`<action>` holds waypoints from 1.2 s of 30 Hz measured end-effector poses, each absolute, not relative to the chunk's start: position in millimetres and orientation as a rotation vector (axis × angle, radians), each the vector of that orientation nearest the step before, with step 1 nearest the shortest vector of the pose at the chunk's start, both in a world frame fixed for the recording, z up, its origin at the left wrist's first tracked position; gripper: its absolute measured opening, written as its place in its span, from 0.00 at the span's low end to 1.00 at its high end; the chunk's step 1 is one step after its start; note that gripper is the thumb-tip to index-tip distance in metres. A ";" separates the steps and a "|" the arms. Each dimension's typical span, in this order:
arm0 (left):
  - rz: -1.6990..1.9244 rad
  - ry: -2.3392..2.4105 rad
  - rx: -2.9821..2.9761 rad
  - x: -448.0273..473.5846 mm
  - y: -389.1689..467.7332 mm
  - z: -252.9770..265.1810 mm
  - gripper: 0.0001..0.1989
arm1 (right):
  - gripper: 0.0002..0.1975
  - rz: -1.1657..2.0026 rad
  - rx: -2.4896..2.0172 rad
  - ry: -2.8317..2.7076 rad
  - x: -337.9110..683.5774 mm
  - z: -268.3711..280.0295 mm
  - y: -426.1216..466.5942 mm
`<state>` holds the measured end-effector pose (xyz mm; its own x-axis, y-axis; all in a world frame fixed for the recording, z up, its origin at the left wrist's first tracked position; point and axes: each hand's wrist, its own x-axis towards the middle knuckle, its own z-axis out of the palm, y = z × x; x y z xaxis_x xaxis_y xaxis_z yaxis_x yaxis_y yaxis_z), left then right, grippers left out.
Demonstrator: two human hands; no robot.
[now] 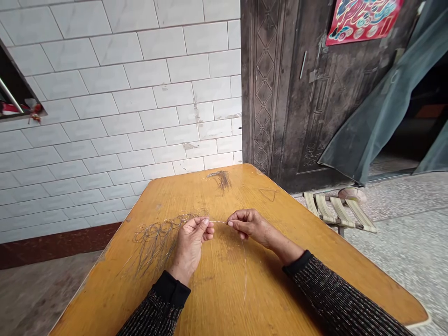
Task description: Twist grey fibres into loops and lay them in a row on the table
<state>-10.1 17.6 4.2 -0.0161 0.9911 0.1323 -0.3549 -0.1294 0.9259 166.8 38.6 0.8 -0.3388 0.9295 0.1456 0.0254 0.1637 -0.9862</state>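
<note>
Clearly, the important relation is across the narrow gap between two hands, where a thin strand [220, 221], which looks like fine wire, lies over the middle of the wooden table [217, 298]. The left hand [192, 240] pinches one end of this visible stretch between thumb and forefinger, and the right hand [252, 226] pinches the other end in the same way. Both grips are narrow, with only the tips of the fingers on the strand. Its long axis goes from side to side, roughly parallel to the far edge of the table, and it is nearly straight, with its left end a little farther from the person. Neither hand is nearer to it, because each holds one end.

Below the right hand, a trailing length [245, 270] runs toward the near edge; it seems to belong to the same strand, but the fingers hide the joining place, so I cannot tell surely.

The left hand is the nearer one to the pile of looped strands [157, 235], which spreads beside it toward the left edge. A small bundle of strands [222, 179] lies near the far edge, well apart from both hands. Near the right edge, beyond the right hand, there is a thin triangular loop [269, 193], lying flat.
</note>
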 end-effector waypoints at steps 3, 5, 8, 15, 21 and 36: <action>1.543 0.811 0.955 -14.2 21.2 5.4 0.12 | 0.16 1.409 -0.940 -1.519 166.1 2.8 35.9; 1.604 0.778 0.890 -18.0 24.2 6.8 0.12 | 0.18 1.473 -0.937 -1.522 166.2 3.2 34.4; 1.679 0.743 0.824 -22.8 28.4 8.1 0.11 | 0.17 1.525 -0.922 -1.558 166.8 2.3 32.9; 1.766 0.686 0.690 -28.5 35.0 8.3 0.05 | 0.14 1.572 -0.927 -1.700 164.4 1.9 28.6; 1.841 0.681 0.649 -34.4 40.6 10.5 0.03 | 0.15 1.569 -0.946 -1.694 163.2 -3.0 29.1; 1.606 0.938 1.126 -14.5 20.6 -5.8 0.13 | 0.19 1.269 -0.991 -1.355 167.3 -7.8 45.5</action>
<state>-14.5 20.6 -5.8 -0.1474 0.9584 0.2443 -0.2579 -0.2757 0.9260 167.3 45.5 -7.8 -0.1738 0.9767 0.1258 -0.0616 0.1168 -0.9912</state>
